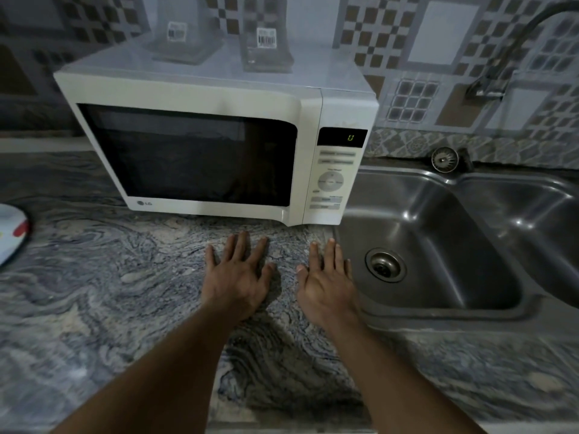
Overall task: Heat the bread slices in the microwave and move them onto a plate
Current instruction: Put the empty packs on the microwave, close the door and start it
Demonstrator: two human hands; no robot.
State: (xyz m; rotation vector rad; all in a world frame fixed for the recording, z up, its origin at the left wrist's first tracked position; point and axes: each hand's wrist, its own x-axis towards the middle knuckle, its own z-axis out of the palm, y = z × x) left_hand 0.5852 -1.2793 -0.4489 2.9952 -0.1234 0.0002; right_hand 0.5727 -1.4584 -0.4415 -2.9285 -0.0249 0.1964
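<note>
A white microwave (200,95) stands on the marbled counter (109,277) with its door shut. Its window is dark, so nothing inside shows, and its display reads 0. My left hand (238,277) lies flat on the counter in front of the microwave, fingers straight and spread. My right hand (327,283) lies flat beside it, close to the sink's edge. Both hands hold nothing. At the far left edge, part of a white plate (9,236) with a red mark is in view. No bread slices are visible.
A steel double sink (454,233) with a drain sits right of the microwave, a tap (501,73) above it. Two clear glass objects (266,42) with barcode stickers stand on top of the microwave. A tiled wall runs behind.
</note>
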